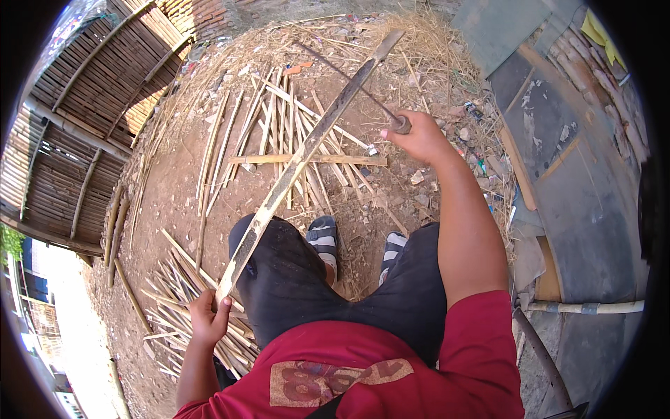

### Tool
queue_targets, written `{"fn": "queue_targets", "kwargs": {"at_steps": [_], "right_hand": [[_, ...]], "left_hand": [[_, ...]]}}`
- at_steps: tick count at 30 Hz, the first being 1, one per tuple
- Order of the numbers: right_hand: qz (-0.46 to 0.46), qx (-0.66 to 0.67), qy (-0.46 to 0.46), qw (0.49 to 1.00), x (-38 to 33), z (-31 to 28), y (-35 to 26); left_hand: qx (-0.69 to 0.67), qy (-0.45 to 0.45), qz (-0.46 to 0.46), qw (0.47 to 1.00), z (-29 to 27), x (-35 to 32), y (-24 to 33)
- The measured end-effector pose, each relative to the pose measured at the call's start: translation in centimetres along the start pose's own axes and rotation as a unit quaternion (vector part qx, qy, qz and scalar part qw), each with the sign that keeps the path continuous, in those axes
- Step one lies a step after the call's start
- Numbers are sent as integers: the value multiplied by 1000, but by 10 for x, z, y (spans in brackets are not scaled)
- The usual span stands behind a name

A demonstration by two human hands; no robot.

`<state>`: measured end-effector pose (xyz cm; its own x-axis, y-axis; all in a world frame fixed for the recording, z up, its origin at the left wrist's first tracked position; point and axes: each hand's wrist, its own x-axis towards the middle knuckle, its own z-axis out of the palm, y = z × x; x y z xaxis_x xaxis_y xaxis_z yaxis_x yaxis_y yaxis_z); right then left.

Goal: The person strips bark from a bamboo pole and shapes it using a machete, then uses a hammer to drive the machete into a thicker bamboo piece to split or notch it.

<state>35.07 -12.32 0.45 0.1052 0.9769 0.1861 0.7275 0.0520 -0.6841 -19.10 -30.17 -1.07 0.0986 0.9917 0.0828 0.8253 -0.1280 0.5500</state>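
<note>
My left hand (209, 315) is closed around the near end of a long split bamboo slat (285, 183). The slat slants up and away to the right, past my left knee, pale along its edges and dark on its face. In my right hand (421, 136) is the round wooden handle of a long, thin-bladed knife (352, 78), its blade pointing to the far left. From this view the blade crosses the slat near its far end; whether they touch, I cannot tell.
Thin bamboo strips (279, 133) lie spread on the dirt ahead, with a flat slat (307, 160) across them. Another strip pile (188, 307) lies beside my left leg. Bamboo panels (84, 91) stand at left; dark boards (579, 188) and a pole (593, 307) are at right.
</note>
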Motion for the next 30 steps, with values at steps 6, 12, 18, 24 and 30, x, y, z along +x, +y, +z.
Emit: {"fn": "queue_targets", "kwargs": {"at_steps": [6,12,18,24,30], "right_hand": [[25,20,-47,998,-9,-5,-25],[-240,-111,-62,962,-22,12,-60],[-9,-32,72,997,-12,-31,-17],[-167,-105,-28,980,-25,-7,-57],[-92,-74,-61,991,-12,-11,-47]], "left_hand": [[3,9,-4,1000,4,0,18],[-46,6,11,999,4,8,23],[-46,8,3,999,-4,8,20],[-21,15,23,999,10,11,25],[-8,15,4,1000,9,6,28]]}}
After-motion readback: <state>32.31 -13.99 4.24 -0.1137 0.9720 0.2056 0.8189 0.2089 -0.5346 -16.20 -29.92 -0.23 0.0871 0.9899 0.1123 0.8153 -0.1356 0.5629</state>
